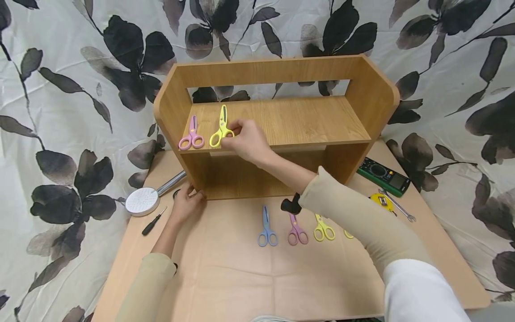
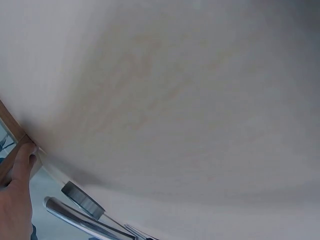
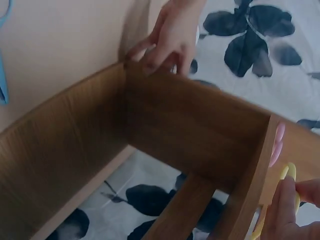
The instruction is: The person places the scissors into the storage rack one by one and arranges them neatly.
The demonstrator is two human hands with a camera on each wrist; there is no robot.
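Right hand [image 1: 246,142] | fingers pinch yellow scissors [image 1: 221,128] handle | shelf [image 1: 281,118]

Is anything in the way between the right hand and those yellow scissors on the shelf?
No. The right hand already pinches a handle loop of the yellow scissors lying on the upper board of the wooden shelf. The pink scissors lie beside them to the left, apart, not between.

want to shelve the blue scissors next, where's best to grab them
Take the blue scissors by the finger loops, coming from the near table edge. They lie flat with loops toward the person and blades toward the wooden shelf. There is open table on their left; the purple scissors lie close on their right.
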